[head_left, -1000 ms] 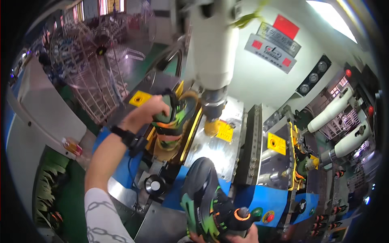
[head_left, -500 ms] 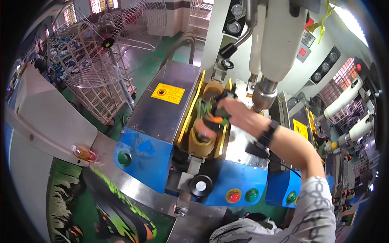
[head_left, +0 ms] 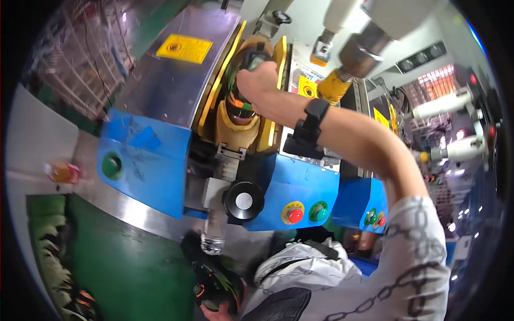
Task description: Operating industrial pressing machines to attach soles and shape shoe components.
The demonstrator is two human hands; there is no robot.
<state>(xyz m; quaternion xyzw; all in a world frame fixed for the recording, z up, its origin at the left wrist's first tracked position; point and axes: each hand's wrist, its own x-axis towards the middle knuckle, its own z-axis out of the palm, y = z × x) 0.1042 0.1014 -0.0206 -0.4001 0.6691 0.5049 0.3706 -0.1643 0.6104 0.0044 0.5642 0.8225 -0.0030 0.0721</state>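
A black shoe (head_left: 234, 91) with green and orange marks sits in the press between yellow side pads (head_left: 210, 95). My right hand (head_left: 259, 83), a black band on its wrist, lies over the shoe with fingers curled onto it. Down at the lower edge, my left hand (head_left: 218, 311) grips another black shoe (head_left: 218, 283) with green and orange marks; only part of that hand shows. Beside it, against my pale clothing, is a dark ribbed piece (head_left: 281, 306) like a sole, whose kind I cannot make out.
Blue panels (head_left: 144, 160) with green and red buttons flank a round black knob (head_left: 243, 200) in front. A metal press head (head_left: 364, 53) hangs to the right of the cradle. An amber bottle (head_left: 62, 172) stands at left; more shoes (head_left: 80, 305) are at lower left.
My view has shifted, so the press appears higher and further left. The shoe in my left hand has moved from lower left to the lower middle. My right hand remains at the press shoe.
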